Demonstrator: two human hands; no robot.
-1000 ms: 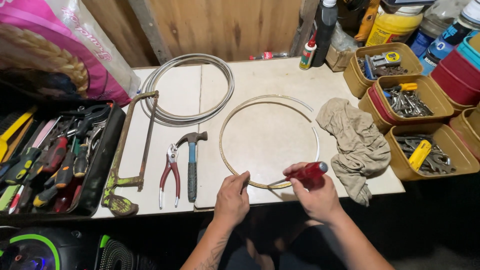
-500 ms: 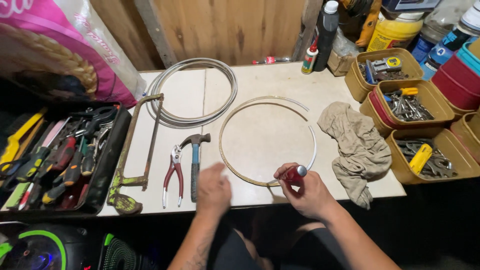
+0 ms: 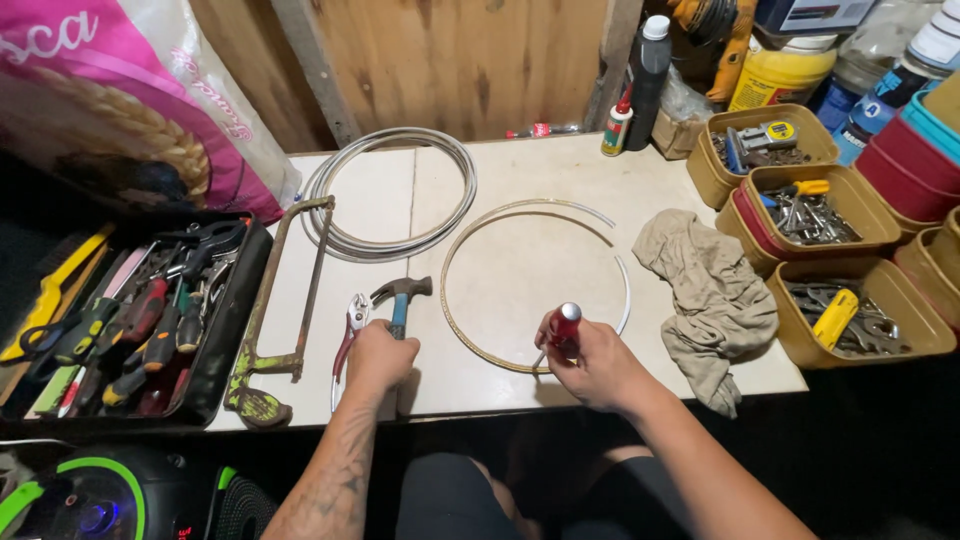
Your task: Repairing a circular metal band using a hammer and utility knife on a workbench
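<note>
Just below the middle of the frame, the right hand [image 3: 590,360] is wrapped tightly around the red handle of a screwdriver [image 3: 563,332], thumb side up, with the thin shaft angling down and left so its tip meets the near edge of a thin metal hoop [image 3: 470,345] that lies flat on the pale worktop [image 3: 520,165]. To its left, the left hand [image 3: 378,358] is closed over the handle of a claw hammer [image 3: 400,300], whose steel head points up the frame; from this angle I cannot quite tell whether the fingers are fully clamped or only settling on it.

The hammer looks top-heavy, its weight in the head, so a hold low on the blue handle would give swing, while a hold nearer the head would give control. The screwdriver is light and stiff, and its smooth plastic handle could twist in the palm, which the full fist suits. The hoop looks thin and springy, apt to skate or flex on the smooth surface if pushed at one point.

Red-handled pliers [image 3: 350,335] lie just left of the hammer, and a rusty hacksaw [image 3: 280,300] beyond them. A coil of grey cable [image 3: 390,195] sits towards the upper left of the table, a crumpled beige rag [image 3: 710,290] to the right, an open tray of tools [image 3: 130,320] at the left edge, and tan bins of hardware [image 3: 800,215] at the right.
</note>
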